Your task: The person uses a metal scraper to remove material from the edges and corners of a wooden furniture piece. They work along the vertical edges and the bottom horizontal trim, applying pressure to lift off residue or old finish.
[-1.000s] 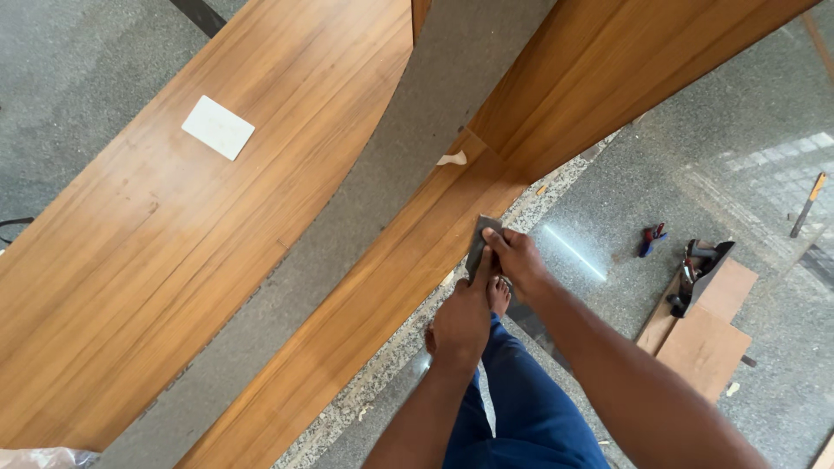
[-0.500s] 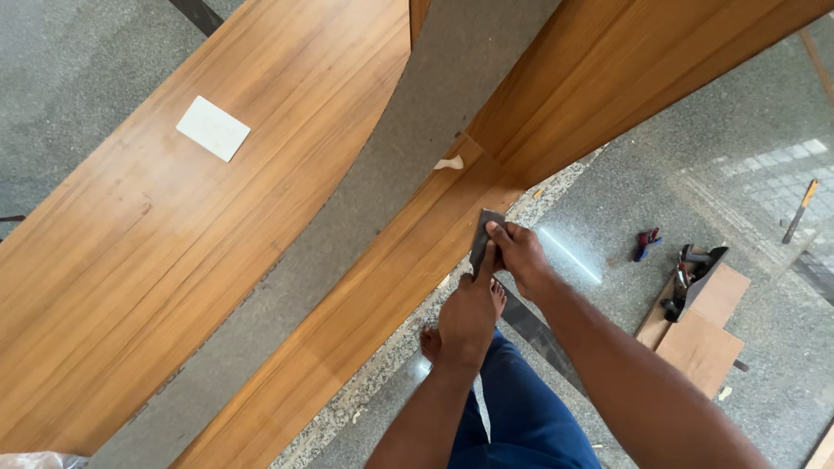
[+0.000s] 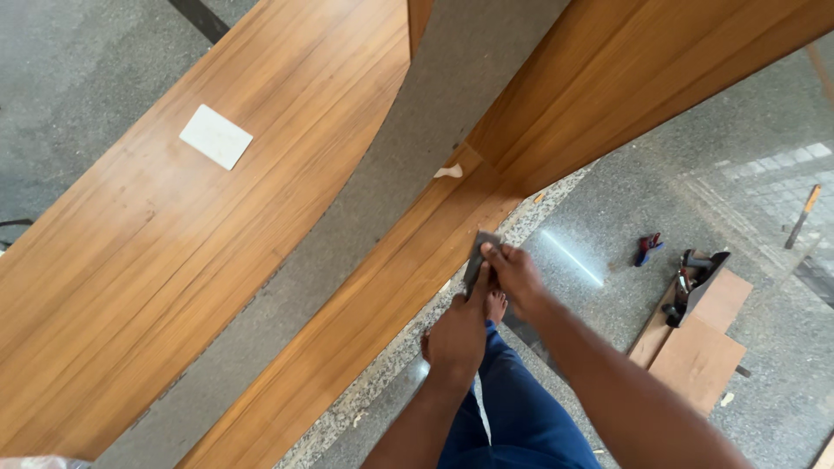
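The fingers of both hands are clamped together on a small dark scraper blade (image 3: 477, 260), which stands on edge against the outer edge of a long curved wooden board (image 3: 382, 295). The right hand (image 3: 517, 276) pinches the blade from the top, and the left hand (image 3: 456, 334) grips it from below, the two hands touching each other. A bare foot (image 3: 496, 305) and a blue trouser leg (image 3: 512, 408) show just under the hands on the speckled stone floor (image 3: 608, 217). A wider wooden panel (image 3: 174, 252) lies across a gap of floor, with a white square of paper (image 3: 215, 136) on it. Well apart to the right, a hand plane (image 3: 695, 282) rests on flat plywood pieces (image 3: 704, 347).
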